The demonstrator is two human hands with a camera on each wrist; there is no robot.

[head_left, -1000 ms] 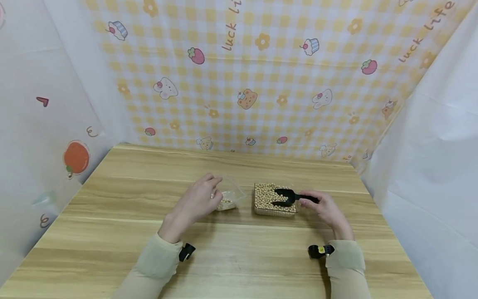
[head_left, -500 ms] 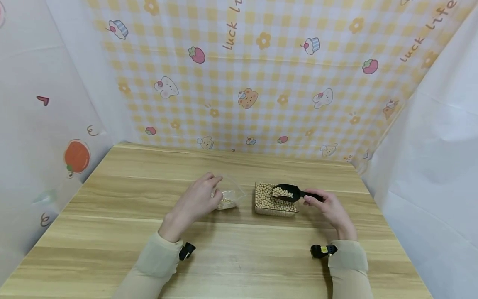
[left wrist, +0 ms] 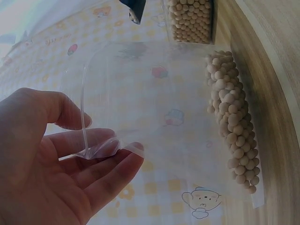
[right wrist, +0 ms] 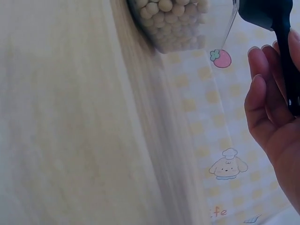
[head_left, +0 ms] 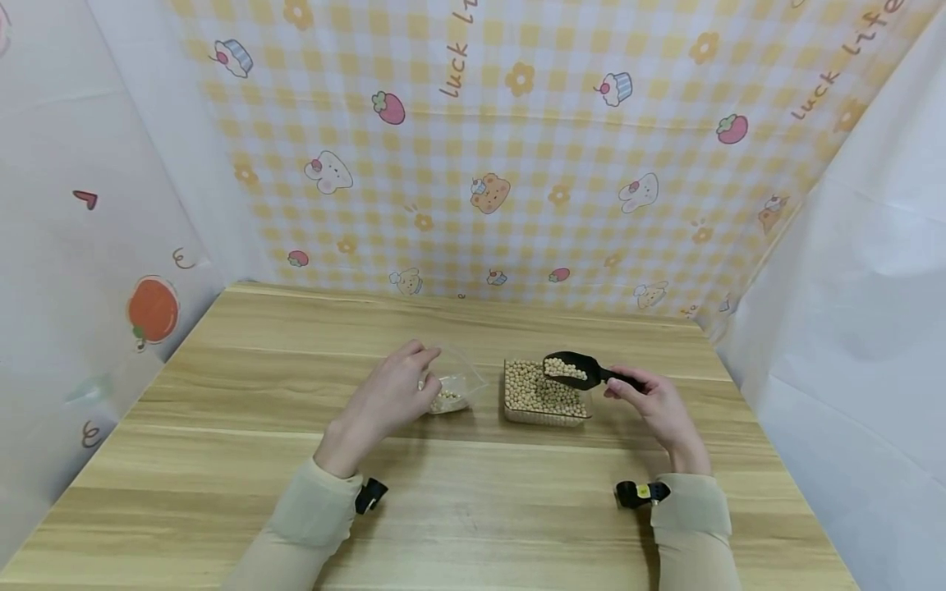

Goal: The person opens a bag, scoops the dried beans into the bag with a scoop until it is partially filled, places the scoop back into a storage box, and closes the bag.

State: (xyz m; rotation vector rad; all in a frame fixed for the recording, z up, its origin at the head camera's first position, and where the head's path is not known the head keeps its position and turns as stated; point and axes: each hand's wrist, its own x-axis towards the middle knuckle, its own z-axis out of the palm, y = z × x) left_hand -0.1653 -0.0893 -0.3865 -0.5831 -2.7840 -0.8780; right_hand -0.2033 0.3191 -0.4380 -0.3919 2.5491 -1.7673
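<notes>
My right hand [head_left: 658, 406] grips the handle of a black scoop [head_left: 587, 369], which carries a heap of round beige beans. The scoop is held above a clear rectangular container [head_left: 547, 420] filled with the same beans [head_left: 526, 387]. My left hand [head_left: 392, 394] pinches the upper edge of a clear plastic bag [left wrist: 154, 108] standing open to the left of the container. Beans [left wrist: 234, 122] lie along the bottom of the bag. In the right wrist view the scoop's handle [right wrist: 287, 61] crosses the fingers, and its bowl is cut off by the frame.
Both things stand on a wood-grain table [head_left: 473, 509]. A yellow checked curtain [head_left: 517, 164] hangs behind it, with white sheets [head_left: 850, 328] at the sides. Black cameras [head_left: 641, 494] are strapped to both wrists.
The scoop, dug into the beans a second ago, has tipped level and risen out of them with a load. My left hand and the bag have hardly moved.
</notes>
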